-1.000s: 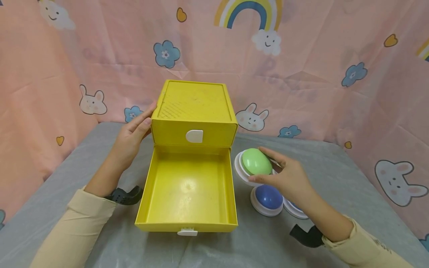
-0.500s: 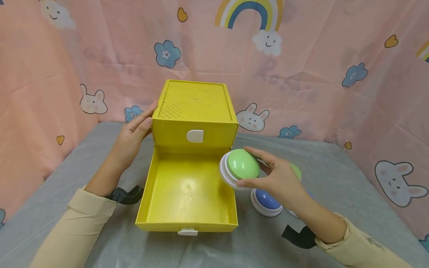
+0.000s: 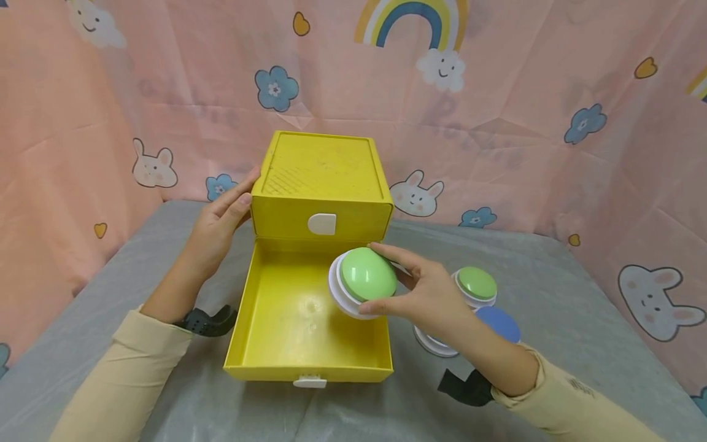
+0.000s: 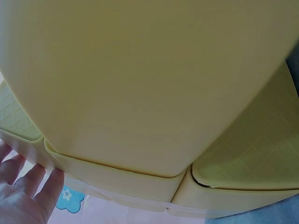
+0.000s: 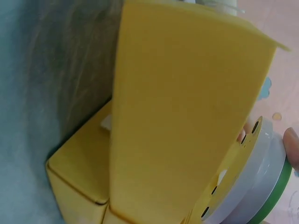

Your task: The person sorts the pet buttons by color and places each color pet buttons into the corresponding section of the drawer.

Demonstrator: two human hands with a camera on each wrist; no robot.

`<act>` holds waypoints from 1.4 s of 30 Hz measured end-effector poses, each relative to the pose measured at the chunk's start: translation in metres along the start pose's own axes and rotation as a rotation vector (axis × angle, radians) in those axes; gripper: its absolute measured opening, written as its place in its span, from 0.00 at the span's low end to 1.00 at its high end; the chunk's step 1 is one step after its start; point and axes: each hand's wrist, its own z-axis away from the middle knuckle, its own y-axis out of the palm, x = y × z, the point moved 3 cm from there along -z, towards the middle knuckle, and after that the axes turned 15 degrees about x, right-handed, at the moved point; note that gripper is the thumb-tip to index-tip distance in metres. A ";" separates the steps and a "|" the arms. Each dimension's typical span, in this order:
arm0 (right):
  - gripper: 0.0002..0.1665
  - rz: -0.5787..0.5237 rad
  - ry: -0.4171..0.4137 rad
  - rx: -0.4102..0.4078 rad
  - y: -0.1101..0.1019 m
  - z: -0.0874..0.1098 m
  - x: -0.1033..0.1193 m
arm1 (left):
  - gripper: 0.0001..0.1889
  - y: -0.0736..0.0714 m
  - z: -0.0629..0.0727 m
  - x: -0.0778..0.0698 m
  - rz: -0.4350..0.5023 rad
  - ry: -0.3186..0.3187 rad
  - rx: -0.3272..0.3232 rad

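My right hand [image 3: 422, 288] grips a green domed button [image 3: 368, 274] with a white round base, thumb at the front and fingers behind. It is over the right part of the pulled-out lower drawer [image 3: 308, 373] of a yellow two-drawer box [image 3: 326, 166]. The right wrist view catches the side of the button's white base [image 5: 250, 186] past the drawer's yellow wall [image 5: 182, 112]. With fairly straight fingers, my left hand [image 3: 218, 227] rests against the box's left side. Those fingers [image 4: 55, 186] also show beside the box in the left wrist view.
Right of the drawer, another green button [image 3: 477, 283] and a blue one [image 3: 499, 323] stand on the grey tabletop [image 3: 574, 356]. A further white base [image 3: 433, 345] is mostly behind my right forearm. Pink printed cloth [image 3: 497, 141] hangs behind the table.
My right hand has carried the green button leftward from beside the drawer to over it. The other green button has come into sight. My left hand stays on the box.
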 end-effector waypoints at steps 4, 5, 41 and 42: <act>0.48 -0.042 -0.011 0.033 0.010 -0.005 0.002 | 0.27 0.000 0.000 -0.001 0.010 0.000 0.001; 0.48 -0.050 -0.014 0.040 0.012 -0.006 0.002 | 0.27 0.001 0.000 -0.001 0.011 -0.001 0.002; 0.50 -0.077 -0.029 0.193 0.077 -0.037 0.009 | 0.27 0.000 -0.001 0.000 0.017 0.001 -0.005; 0.50 -0.066 -0.026 0.199 0.078 -0.038 0.009 | 0.27 0.000 0.000 0.000 0.017 0.001 -0.006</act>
